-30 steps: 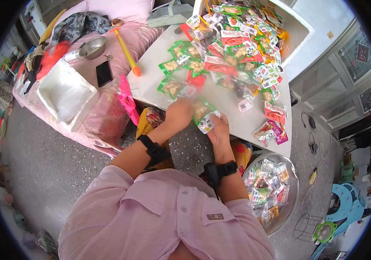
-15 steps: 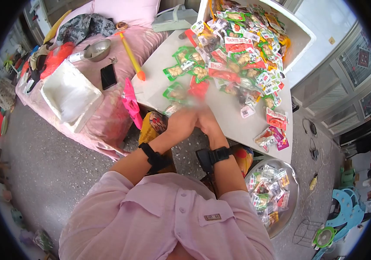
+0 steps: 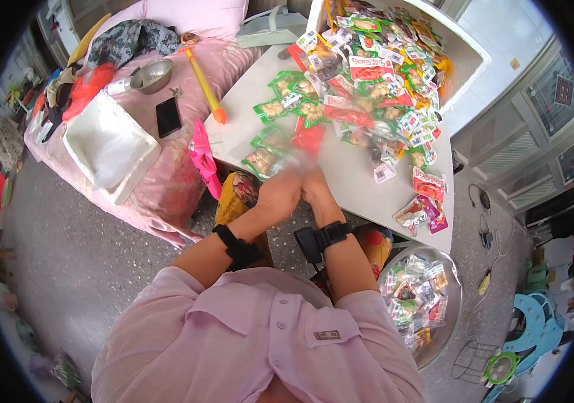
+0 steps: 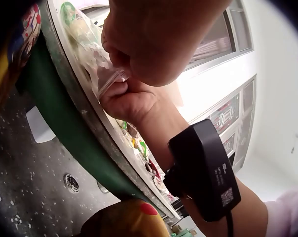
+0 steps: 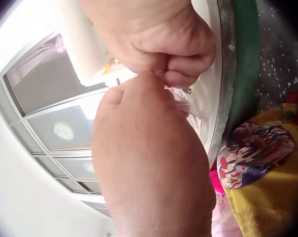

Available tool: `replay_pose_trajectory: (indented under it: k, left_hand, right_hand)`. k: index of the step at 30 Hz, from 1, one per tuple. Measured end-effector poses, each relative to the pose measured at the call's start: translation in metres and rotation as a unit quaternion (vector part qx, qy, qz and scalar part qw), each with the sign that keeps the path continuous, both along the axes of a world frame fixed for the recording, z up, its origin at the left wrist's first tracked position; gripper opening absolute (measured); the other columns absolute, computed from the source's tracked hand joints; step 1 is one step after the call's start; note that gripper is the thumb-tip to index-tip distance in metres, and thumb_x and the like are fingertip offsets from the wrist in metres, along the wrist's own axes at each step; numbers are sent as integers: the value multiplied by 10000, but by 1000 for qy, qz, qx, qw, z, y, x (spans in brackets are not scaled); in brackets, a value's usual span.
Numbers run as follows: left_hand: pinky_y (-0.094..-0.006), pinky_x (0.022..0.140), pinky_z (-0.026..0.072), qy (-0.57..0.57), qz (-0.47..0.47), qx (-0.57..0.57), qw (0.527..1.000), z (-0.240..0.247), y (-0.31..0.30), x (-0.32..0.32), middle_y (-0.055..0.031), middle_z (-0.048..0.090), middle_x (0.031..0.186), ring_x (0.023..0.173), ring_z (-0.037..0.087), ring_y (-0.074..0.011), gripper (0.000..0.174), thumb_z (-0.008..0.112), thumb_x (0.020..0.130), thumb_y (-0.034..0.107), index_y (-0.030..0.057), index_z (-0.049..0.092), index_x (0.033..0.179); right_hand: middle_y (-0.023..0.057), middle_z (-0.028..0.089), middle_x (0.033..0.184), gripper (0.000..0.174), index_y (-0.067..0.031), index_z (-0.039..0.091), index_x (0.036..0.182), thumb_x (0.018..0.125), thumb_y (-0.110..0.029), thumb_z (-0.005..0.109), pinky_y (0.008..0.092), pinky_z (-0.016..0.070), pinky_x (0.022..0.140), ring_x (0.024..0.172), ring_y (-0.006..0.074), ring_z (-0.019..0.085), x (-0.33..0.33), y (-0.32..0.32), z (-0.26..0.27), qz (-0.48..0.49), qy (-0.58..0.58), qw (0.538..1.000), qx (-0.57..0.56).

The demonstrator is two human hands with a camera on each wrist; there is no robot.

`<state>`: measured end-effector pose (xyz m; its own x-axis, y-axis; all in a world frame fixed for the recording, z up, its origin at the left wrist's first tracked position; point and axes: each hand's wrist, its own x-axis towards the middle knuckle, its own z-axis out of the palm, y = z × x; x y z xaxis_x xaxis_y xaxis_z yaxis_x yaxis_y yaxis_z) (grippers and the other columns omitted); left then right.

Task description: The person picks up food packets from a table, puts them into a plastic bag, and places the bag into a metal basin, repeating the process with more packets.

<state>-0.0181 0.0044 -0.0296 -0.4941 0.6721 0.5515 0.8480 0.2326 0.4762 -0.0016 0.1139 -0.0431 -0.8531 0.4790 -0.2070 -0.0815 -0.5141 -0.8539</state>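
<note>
Both hands meet at the near edge of the table (image 3: 374, 181). My left hand (image 3: 280, 193) and right hand (image 3: 314, 186) have curled fingers and pinch the clear plastic edge of a food packet (image 4: 108, 79) between them, knuckles close together. Most of that packet is hidden by the hands or blurred. In the right wrist view, a strip of its clear plastic shows beside my right hand (image 5: 149, 128). Just beyond the hands lie green-edged packets (image 3: 260, 161) of pale food and a red packet (image 3: 308, 138).
Many packets (image 3: 371, 70) spill from a white foam box (image 3: 465, 60) at the back. A metal basin (image 3: 457, 305) of packets stands at lower right. On the pink bed (image 3: 200, 80) to the left are a white foam lid (image 3: 109, 148), a phone (image 3: 167, 117) and a yellow stick (image 3: 201, 84).
The hands, apart a second ago with a green-edged packet in the right one, have come together. Over the last half second the right forearm has shifted slightly left.
</note>
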Motion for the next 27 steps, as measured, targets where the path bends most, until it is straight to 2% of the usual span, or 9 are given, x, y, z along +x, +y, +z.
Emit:
replay_pose_trajectory:
  k: [2, 5, 8, 14, 20, 23, 24, 26, 27]
  left_hand:
    - [-397, 554, 427, 10, -7, 20, 1000, -1, 0, -3, -123, 489, 692, 645, 513, -316, 40, 508, 716, 91, 64, 495, 743]
    - [-395, 570, 426, -1, 1, 17, 1000, -3, 0, -5, -118, 489, 698, 661, 513, -313, 37, 507, 719, 88, 66, 497, 747]
    - [-391, 581, 424, -11, -21, 42, 999, -7, 4, -10, -117, 491, 706, 676, 512, -311, 39, 507, 718, 80, 65, 500, 754]
    - [-382, 589, 422, -35, -57, 64, 996, -11, 17, -10, -122, 495, 714, 686, 510, -310, 52, 512, 712, 68, 57, 500, 762]
    - [-392, 591, 417, -36, -71, -34, 996, -31, 38, -17, -131, 495, 709, 680, 509, -316, 51, 503, 720, 92, 51, 489, 747]
    - [-422, 584, 401, -37, -77, -56, 995, -31, 37, -15, -147, 491, 707, 665, 498, -336, 66, 473, 715, 112, 47, 472, 707]
    - [-435, 580, 393, -38, -78, -54, 995, -31, 35, -16, -155, 490, 705, 658, 493, -345, 77, 458, 712, 118, 45, 465, 690]
    - [-410, 581, 406, -13, -74, -71, 995, -31, 30, -20, -137, 488, 704, 661, 501, -326, 72, 484, 723, 121, 52, 471, 711]
    - [-397, 582, 413, -1, -73, -79, 994, -32, 28, -21, -128, 487, 704, 663, 505, -317, 72, 497, 728, 123, 55, 474, 722]
  right_hand:
    - [119, 544, 820, 170, 46, 523, 934, 774, 1, 485, 302, 459, 574, 699, 193, 544, -3, 2, -2, 6, -14, 999, -45]
    - [55, 520, 832, 175, -21, 497, 980, 815, -50, 448, 288, 463, 617, 739, 159, 531, -1, -1, 6, 61, -16, 996, -56]
    - [125, 544, 851, 213, 46, 502, 973, 772, 0, 450, 346, 474, 641, 756, 242, 555, -1, 3, 8, 45, 25, 994, -95]
    - [96, 536, 861, 222, 2, 466, 995, 784, -66, 462, 304, 463, 631, 758, 209, 562, 24, 36, 9, 61, -13, 998, -24]
    - [74, 531, 861, 198, -18, 478, 960, 780, -100, 496, 271, 450, 618, 749, 170, 556, 54, 60, 20, -111, -71, 988, 80]
    - [72, 533, 835, 155, -24, 510, 897, 749, -69, 518, 260, 449, 570, 713, 167, 552, 64, 77, 3, -155, -100, 964, 192]
    - [66, 533, 821, 142, -22, 517, 881, 749, -74, 512, 258, 446, 568, 714, 159, 551, 66, 87, -13, -164, -109, 943, 270]
    - [54, 532, 793, 123, -17, 530, 850, 750, -83, 500, 256, 441, 563, 716, 142, 548, 68, 106, -44, -174, -124, 881, 421]
    - [82, 539, 789, 125, -12, 533, 846, 744, -77, 500, 278, 439, 589, 719, 180, 551, 67, 107, -43, -177, -126, 863, 455]
